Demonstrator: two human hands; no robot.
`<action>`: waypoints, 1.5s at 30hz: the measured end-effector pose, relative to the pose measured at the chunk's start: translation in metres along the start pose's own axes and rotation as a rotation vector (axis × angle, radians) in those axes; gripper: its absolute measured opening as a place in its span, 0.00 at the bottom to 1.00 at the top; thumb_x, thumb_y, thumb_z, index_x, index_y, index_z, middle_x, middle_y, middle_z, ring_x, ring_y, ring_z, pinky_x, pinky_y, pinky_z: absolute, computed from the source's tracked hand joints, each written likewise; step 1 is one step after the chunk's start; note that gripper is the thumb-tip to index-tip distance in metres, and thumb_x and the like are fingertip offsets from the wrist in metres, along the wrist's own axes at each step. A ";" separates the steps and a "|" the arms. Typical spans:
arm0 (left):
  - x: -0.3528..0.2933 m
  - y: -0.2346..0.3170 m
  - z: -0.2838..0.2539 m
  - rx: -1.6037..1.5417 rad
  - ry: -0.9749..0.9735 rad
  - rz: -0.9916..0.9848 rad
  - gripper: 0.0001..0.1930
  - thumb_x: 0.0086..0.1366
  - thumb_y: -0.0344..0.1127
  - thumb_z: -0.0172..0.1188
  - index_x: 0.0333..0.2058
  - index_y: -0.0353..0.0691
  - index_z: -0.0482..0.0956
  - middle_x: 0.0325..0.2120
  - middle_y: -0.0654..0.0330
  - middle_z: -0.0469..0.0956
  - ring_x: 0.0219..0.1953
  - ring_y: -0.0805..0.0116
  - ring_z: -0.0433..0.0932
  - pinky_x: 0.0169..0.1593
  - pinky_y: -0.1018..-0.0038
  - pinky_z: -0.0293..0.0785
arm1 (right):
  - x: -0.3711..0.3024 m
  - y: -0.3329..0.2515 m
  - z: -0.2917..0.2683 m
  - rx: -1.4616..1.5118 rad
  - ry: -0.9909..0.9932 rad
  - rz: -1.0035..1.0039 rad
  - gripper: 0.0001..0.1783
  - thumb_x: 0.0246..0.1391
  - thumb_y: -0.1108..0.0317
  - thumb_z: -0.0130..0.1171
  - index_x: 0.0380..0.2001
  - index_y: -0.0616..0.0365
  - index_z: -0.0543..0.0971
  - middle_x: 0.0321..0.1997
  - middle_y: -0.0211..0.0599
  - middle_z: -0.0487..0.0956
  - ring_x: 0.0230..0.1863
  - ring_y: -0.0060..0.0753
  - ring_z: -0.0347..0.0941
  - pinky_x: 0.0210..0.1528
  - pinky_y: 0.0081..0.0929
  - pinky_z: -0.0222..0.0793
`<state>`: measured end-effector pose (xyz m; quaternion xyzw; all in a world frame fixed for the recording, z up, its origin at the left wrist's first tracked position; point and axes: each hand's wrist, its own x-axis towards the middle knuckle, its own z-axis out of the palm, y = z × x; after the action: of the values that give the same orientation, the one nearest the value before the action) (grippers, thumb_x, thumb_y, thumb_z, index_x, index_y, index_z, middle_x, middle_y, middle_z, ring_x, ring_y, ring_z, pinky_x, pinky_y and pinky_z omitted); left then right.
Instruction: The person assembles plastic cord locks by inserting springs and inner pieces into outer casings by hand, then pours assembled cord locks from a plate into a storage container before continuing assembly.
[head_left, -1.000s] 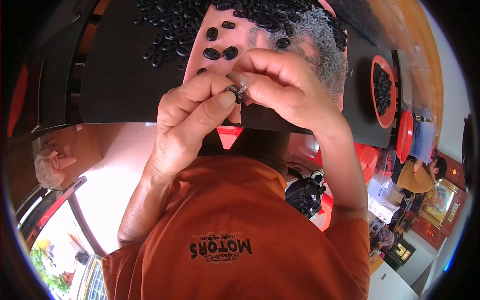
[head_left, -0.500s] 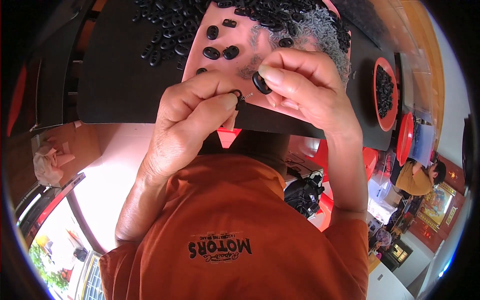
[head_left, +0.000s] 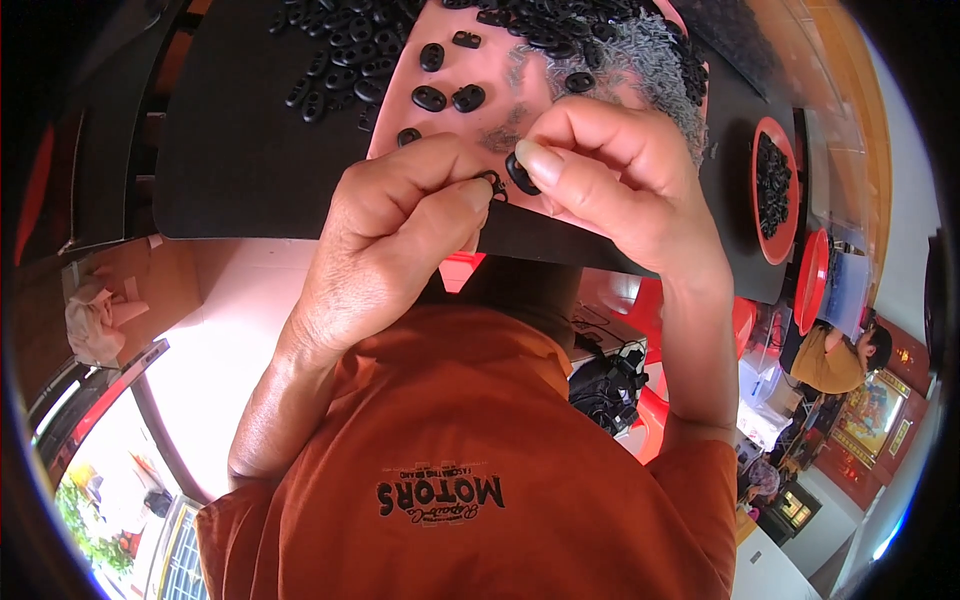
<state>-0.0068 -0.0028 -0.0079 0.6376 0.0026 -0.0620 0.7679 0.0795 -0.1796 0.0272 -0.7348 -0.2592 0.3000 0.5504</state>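
Both hands meet over the near edge of a pink board [head_left: 460, 120]. Between the thumb and fingers of my left hand [head_left: 385, 225] is a small black plunger piece [head_left: 496, 187] with a ring-shaped opening; a spring on it is hard to make out. Closed in a pinch, my right hand [head_left: 625, 185] holds a black oval cord lock shell [head_left: 519, 174]. The plunger points toward the shell, nearly touching it, though my fingertips hide the exact gap. Several black oval shells [head_left: 429, 98] lie loose on the board beyond my left hand.
Small metal springs [head_left: 650, 65] are heaped on the board's far right, beside more black pieces [head_left: 545, 30]. Other two-holed ovals [head_left: 345, 50] lie on the black table [head_left: 240, 175]. A red bowl [head_left: 776, 251] of black parts stands right. Another person [head_left: 830, 362] sits far right.
My left hand has moved slightly right, bringing the plunger closer to the shell. The spring that stuck out plainly before is now mostly hidden. My right hand keeps its pinch.
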 end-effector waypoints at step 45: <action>0.002 0.007 -0.016 -0.343 -0.022 -0.205 0.13 0.66 0.34 0.51 0.26 0.30 0.76 0.17 0.66 0.71 0.16 0.83 0.64 0.19 0.83 0.57 | -0.006 0.000 0.022 -1.012 0.142 -0.634 0.20 0.42 0.64 0.69 0.33 0.60 0.71 0.26 0.34 0.69 0.22 0.34 0.73 0.20 0.27 0.71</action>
<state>-0.0028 0.0134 -0.0042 0.4933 0.0696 -0.1454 0.8548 0.0593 -0.1694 0.0236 -0.8108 -0.5387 -0.0894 0.2107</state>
